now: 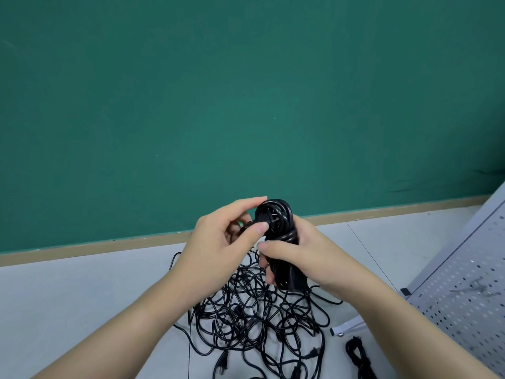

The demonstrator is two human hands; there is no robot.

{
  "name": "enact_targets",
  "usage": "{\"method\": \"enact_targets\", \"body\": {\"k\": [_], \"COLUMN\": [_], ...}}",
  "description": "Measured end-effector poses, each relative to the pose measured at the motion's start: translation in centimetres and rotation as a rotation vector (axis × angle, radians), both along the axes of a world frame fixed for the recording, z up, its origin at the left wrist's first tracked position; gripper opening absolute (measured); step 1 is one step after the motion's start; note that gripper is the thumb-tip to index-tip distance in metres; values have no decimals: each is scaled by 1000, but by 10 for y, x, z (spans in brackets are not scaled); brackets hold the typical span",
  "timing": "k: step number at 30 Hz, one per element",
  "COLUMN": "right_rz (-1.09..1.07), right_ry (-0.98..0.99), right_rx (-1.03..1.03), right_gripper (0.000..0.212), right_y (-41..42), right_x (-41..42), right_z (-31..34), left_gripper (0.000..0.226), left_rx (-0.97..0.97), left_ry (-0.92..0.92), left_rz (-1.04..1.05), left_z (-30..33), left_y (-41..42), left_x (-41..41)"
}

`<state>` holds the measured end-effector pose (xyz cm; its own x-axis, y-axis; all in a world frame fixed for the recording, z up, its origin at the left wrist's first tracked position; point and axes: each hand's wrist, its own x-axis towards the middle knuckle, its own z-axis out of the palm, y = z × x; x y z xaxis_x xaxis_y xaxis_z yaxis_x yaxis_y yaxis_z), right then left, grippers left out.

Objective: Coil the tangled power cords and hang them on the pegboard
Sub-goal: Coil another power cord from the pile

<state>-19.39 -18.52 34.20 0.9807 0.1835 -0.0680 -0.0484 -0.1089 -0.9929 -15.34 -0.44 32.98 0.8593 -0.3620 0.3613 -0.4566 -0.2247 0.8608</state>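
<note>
I hold a coiled black power cord (280, 228) upright in front of me, above the floor. My right hand (303, 258) grips the coil around its middle, thumb across the front. My left hand (221, 247) pinches the cord's plug end at the coil's upper left, between thumb and fingers. Below my hands a tangled heap of black power cords (257, 321) lies on the pale floor, with several plugs showing. The grey pegboard (464, 283) leans at the right edge, with metal hooks on it.
A second coiled black cord (359, 356) lies on the floor at the foot of the pegboard. A green wall (218, 105) with a tan baseboard stands behind the heap. The pale floor (68, 291) stretches to the left.
</note>
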Motion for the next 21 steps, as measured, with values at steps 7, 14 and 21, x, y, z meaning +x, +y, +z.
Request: {"method": "enact_targets", "body": {"k": [7,14,21], "right_rz": [-19,44,87], "right_ry": [159,299,403], "right_rx": [176,488,298], "right_gripper": [40,44,50], "right_y": [-13,-22,-24], "right_x": [4,4,1], "right_z": [-5,-2,-15], "left_gripper": [30,16,22], "left_rx": [60,97,119], "left_ry": [51,61,66], "left_rz": [1,-58,-18], "left_z": [-10,-14,-17], "left_y": [5,2,-6], "left_x": [6,4,-1]}}
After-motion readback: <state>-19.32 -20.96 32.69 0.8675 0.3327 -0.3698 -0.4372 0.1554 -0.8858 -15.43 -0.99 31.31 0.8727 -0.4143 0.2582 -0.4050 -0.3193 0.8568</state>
